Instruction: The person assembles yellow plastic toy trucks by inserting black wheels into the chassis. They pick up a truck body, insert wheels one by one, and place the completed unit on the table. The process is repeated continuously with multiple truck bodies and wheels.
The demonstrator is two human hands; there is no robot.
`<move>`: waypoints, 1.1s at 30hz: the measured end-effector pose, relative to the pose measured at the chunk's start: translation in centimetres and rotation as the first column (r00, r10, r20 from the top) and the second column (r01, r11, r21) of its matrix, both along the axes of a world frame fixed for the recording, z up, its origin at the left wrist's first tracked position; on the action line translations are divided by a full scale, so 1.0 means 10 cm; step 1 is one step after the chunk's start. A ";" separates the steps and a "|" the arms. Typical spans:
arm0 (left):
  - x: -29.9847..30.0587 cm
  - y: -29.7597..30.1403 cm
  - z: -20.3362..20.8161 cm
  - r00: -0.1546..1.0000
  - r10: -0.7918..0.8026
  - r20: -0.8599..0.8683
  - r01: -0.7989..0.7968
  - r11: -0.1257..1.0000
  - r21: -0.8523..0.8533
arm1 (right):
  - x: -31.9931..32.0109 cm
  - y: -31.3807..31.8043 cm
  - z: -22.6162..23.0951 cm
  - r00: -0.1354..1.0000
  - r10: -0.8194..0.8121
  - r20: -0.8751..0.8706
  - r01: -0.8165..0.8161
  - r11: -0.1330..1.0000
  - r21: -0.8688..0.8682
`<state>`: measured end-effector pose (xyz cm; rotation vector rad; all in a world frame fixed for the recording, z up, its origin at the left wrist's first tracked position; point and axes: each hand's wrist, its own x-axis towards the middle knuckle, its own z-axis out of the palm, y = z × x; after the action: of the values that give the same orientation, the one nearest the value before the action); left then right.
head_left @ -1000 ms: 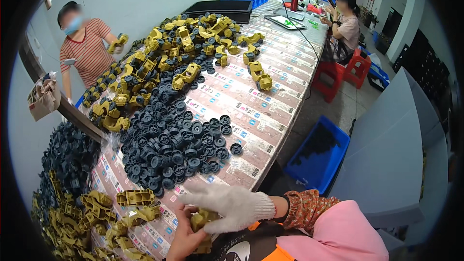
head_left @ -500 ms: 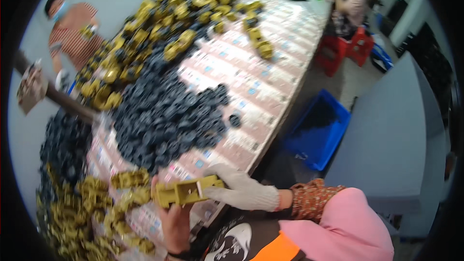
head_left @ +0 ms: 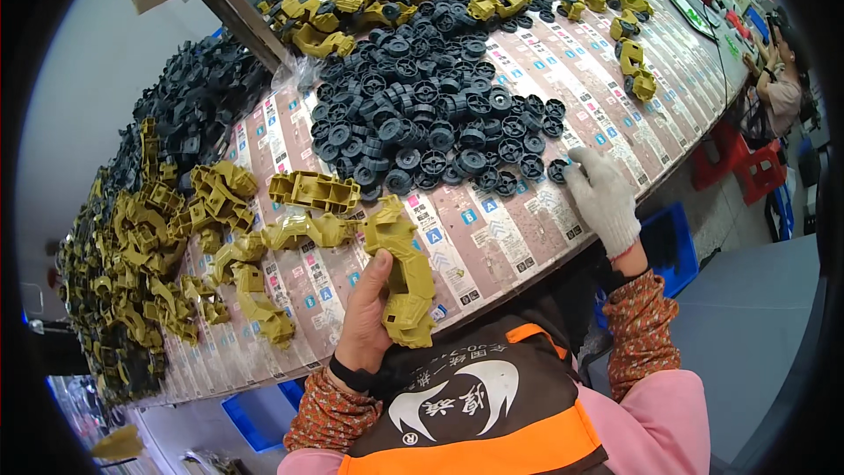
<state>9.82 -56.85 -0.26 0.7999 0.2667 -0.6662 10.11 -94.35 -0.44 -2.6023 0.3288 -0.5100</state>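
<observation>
My bare left hand [head_left: 362, 325] grips a yellow-green plastic toy car body [head_left: 404, 277], thumb along its side, above the table edge. My right hand [head_left: 603, 198], in a whitish knit glove, reaches over the table with fingers stretched out. Its fingertips are at a single black toy wheel [head_left: 557, 171] lying at the near right edge of a heap of black wheels [head_left: 422, 114]; whether they press on it I cannot tell. Several loose car bodies [head_left: 303, 230] lie left of my left hand.
Yellow car bodies are piled at the left [head_left: 145, 237]; behind them rises a dark heap of black parts [head_left: 189, 92]. Car bodies with wheels [head_left: 501, 3] lie at the back. A post [head_left: 237, 18] stands behind the wheels. A blue bin [head_left: 673, 251] and red stools [head_left: 738, 163] are right; a co-worker [head_left: 778, 88] sits beyond.
My right hand has left the car body and moved right to the lone wheel. The left hand now holds the body alone, turned more upright. The view has swung leftward and down.
</observation>
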 end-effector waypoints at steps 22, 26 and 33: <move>-0.16 -0.44 0.01 0.910 -0.105 0.401 0.001 0.968 0.251 | -0.36 1.43 0.19 0.932 0.345 0.113 -0.316 0.616 0.722; -0.16 -0.43 -0.02 0.845 -0.169 0.507 -0.012 0.942 0.334 | -0.43 1.48 0.23 0.928 0.361 0.092 -0.331 0.684 0.650; -0.18 -0.38 -0.09 0.748 -0.351 0.563 0.021 0.860 0.510 | -0.52 1.52 0.26 0.898 0.423 0.120 -0.423 0.760 0.493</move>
<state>8.06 -60.70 -1.12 1.5053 -0.3104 -0.4795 4.95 -79.14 2.14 -2.0580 -0.1268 -0.2193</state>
